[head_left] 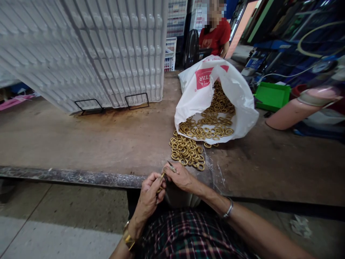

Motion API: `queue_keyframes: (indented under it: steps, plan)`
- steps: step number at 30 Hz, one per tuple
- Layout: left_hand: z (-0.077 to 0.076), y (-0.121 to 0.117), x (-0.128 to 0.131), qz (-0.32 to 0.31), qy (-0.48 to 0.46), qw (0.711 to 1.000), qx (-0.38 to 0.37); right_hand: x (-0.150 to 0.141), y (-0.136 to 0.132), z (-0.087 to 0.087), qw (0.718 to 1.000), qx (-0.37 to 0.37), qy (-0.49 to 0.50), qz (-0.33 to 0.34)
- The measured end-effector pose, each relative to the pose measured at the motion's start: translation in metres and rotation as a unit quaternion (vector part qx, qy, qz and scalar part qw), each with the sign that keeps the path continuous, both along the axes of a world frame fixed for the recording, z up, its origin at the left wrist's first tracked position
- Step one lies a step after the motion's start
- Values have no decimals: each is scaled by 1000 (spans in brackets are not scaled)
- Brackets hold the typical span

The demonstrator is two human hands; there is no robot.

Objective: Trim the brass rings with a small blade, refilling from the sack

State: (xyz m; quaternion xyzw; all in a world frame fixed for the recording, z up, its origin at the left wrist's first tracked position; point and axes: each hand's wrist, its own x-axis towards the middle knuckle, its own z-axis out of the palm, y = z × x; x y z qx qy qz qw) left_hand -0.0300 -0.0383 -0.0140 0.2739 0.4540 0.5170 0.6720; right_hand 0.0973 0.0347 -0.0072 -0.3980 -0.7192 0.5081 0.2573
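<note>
At the table's front edge, my left hand (pixel 151 192) is closed on brass-coloured rings (pixel 159 189), one standing up between thumb and fingers. Close against it, my right hand (pixel 182 177) grips a small pointed metal blade (pixel 171 167); its handle is hidden in the fist. The fingertips of both hands meet around the ring, and the exact contact of blade and ring cannot be made out. Just beyond my hands lies a loose pile of rings (pixel 187 149). It spills from the mouth of a white plastic sack (pixel 244 122) lying on its side with many more rings inside.
Tall white ribbed trays (pixel 121 54) stand on the brown table (pixel 107 140) at the left, with black wire stands (pixel 137 101) at their base. To the right are a green tray (pixel 272 96) and a pink cylinder (pixel 293 111). A person in a red shirt (pixel 225 34) sits beyond the table.
</note>
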Motion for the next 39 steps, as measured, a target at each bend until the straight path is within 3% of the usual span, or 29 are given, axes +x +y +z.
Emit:
queue_keyframes:
  steps: [3,6,12,16,19,22,29,34,39]
  plan:
    - [2,1,1,14,2,1000,-4,1,-1,-7,998,47,-44,-9]
    - [3,3,1,21,9,1000,-3,2,-5,-12,987,102,-117,34]
    - [0,2,0,29,30,999,3,2,-7,0,935,156,-310,80]
    - [10,-4,1,-1,6,1000,-13,3,2,5,908,158,-381,69]
    - [21,-5,3,-22,-54,998,-29,6,6,4,900,171,-397,53]
    - [24,-2,2,5,-122,991,-52,9,9,6,901,197,-386,26]
    - [12,3,-6,39,-195,975,-97,12,29,23,860,231,-450,-62]
    - [7,2,-9,37,-224,970,-88,14,37,16,840,234,-486,-62]
    - [5,3,-13,35,-258,959,-107,14,39,9,837,236,-489,-75]
